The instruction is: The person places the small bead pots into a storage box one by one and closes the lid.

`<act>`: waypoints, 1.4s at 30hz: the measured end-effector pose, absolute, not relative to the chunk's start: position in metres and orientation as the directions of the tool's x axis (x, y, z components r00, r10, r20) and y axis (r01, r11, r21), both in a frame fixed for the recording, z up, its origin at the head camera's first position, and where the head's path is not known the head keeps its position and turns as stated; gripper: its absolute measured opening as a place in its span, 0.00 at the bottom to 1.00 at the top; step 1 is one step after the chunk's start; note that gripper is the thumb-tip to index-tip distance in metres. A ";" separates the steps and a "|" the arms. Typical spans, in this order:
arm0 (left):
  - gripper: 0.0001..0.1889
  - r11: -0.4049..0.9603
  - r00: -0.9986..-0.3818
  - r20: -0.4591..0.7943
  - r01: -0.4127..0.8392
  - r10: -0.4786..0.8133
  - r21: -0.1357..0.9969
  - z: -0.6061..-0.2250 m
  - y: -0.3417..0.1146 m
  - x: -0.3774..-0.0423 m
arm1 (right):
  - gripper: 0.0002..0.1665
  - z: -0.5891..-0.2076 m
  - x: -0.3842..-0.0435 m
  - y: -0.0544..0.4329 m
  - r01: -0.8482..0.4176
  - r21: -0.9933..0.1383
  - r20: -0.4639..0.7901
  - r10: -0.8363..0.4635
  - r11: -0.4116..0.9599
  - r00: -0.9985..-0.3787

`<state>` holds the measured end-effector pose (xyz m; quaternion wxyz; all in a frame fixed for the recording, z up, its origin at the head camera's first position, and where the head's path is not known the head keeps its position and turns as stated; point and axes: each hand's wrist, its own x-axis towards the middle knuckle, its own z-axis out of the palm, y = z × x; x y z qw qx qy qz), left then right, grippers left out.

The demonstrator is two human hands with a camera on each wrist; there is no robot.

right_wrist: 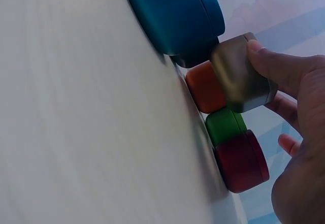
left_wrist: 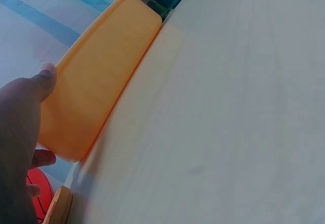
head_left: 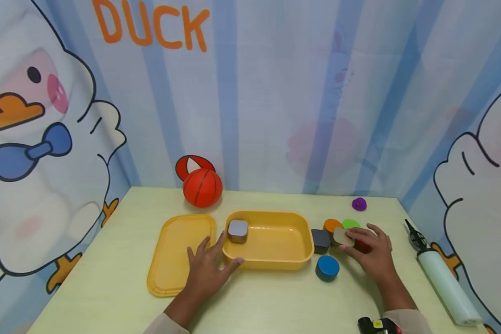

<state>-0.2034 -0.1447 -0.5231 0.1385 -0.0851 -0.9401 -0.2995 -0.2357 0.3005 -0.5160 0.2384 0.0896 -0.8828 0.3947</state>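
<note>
My right hand (head_left: 373, 253) pinches a gold rounded-square tin (right_wrist: 238, 74) between thumb and fingers, tilted and lifted a little off the table. Around it stand a dark grey tin (head_left: 320, 240), an orange tin (head_left: 332, 225), a green tin (right_wrist: 226, 125), a dark red tin (right_wrist: 241, 163) and a round blue tin (head_left: 327, 268). My left hand (head_left: 208, 269) lies with fingers spread at the near left corner of a yellow box (head_left: 267, 264); its thumb touches the rim. Inside the box, at the left end, sits a silver-grey tin (head_left: 238, 231).
Left of the box lies a flat yellow lid (head_left: 171, 260). Behind are a red ball (head_left: 202, 188), a red-and-white round thing (head_left: 195, 163) and, at the right, a small purple thing (head_left: 359, 204). A pale green hand pump (head_left: 448, 287) lies along the right edge.
</note>
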 end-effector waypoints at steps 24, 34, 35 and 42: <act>0.47 0.798 -0.947 0.313 0.245 0.074 0.551 -0.523 -0.142 -0.203 | 0.26 -0.483 -0.242 0.266 -0.417 -0.692 0.510 -0.010 0.589 -0.860; 0.47 0.799 -0.941 0.331 0.255 0.075 0.545 -0.524 -0.142 -0.204 | 0.29 -0.471 -0.245 0.237 -0.341 -0.759 0.394 -0.025 0.554 -0.919; 0.47 0.799 -0.940 0.332 0.256 0.075 0.544 -0.524 -0.142 -0.203 | 0.29 -0.470 -0.245 0.235 -0.345 -0.767 0.394 -0.028 0.541 -0.919; 0.48 0.800 -0.941 0.331 0.253 0.072 0.544 -0.524 -0.141 -0.204 | 0.28 -0.469 -0.250 0.216 -0.425 -0.811 0.436 -0.069 0.402 -0.898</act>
